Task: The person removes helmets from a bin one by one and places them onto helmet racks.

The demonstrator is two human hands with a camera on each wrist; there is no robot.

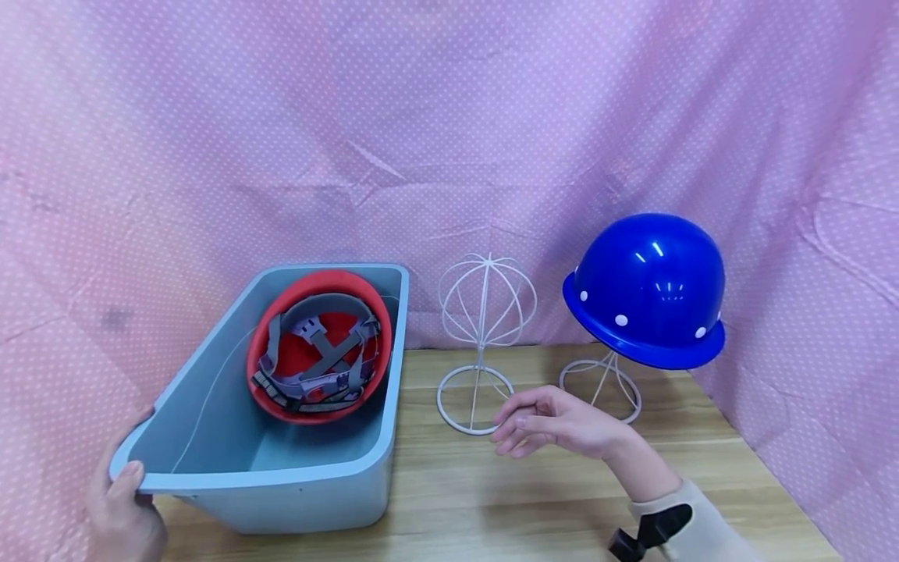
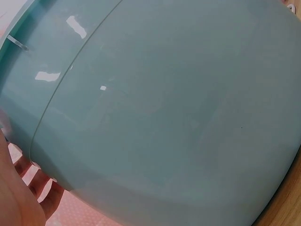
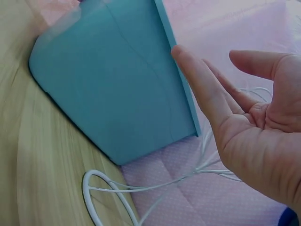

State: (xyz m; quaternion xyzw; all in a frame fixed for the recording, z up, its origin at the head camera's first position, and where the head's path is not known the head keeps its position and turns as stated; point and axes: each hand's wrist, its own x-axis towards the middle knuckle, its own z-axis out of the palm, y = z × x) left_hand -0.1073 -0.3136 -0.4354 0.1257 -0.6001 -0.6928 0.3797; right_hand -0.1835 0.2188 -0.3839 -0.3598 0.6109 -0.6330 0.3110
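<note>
My left hand [image 1: 129, 511] grips the near left corner of a light blue plastic bin [image 1: 274, 478], thumb over the rim and fingers beneath it. In the left wrist view the bin's wall [image 2: 169, 108] fills most of the frame, with the fingers at its lower left edge. A red hard hat [image 1: 281, 410] lies upside down inside the bin, its grey strap harness facing up. My right hand [image 1: 558, 421] hangs in the air right of the bin, fingers loosely bent and holding nothing. Behind it stands a bare white wire hat stand [image 1: 482, 343].
A blue hard hat [image 1: 653, 289] sits tilted on a second wire stand [image 1: 611, 390] at the right. Everything rests on a wood-grain table [image 1: 449, 499]. A pink dotted cloth [image 1: 449, 133] hangs behind and along both sides.
</note>
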